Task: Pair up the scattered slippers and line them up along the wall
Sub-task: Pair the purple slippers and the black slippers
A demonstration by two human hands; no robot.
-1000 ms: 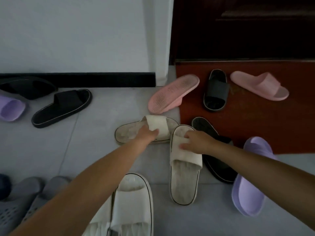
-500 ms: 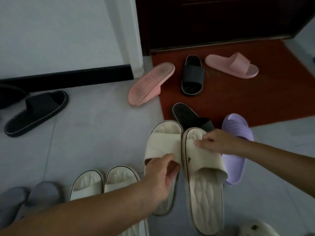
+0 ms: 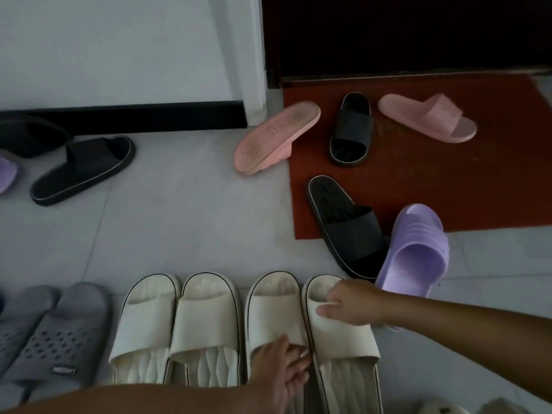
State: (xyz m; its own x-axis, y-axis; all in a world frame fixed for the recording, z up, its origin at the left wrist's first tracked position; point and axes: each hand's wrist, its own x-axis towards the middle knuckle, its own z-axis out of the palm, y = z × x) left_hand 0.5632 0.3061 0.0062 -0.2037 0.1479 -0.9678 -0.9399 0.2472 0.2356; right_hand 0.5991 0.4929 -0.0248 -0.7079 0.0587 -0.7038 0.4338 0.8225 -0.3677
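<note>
Dim tile floor (image 3: 179, 219), near row: my right hand (image 3: 352, 303) pinches the strap of the right cream slipper (image 3: 340, 342), left hand (image 3: 286, 366) rests flat, I think, on the left cream slipper (image 3: 274, 315). Squaring this pair; far pink slippers (image 3: 274, 138) next.

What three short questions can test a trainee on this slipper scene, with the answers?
1. True or false: the pink slipper at the edge of the red mat shows its sole.
2. What does the right hand pinch? A) the rightmost cream slipper; B) a purple slipper; C) a grey slipper.
3. How many cream slippers stand in the near row?

Key: 1 true; 2 A; 3 four.
</note>
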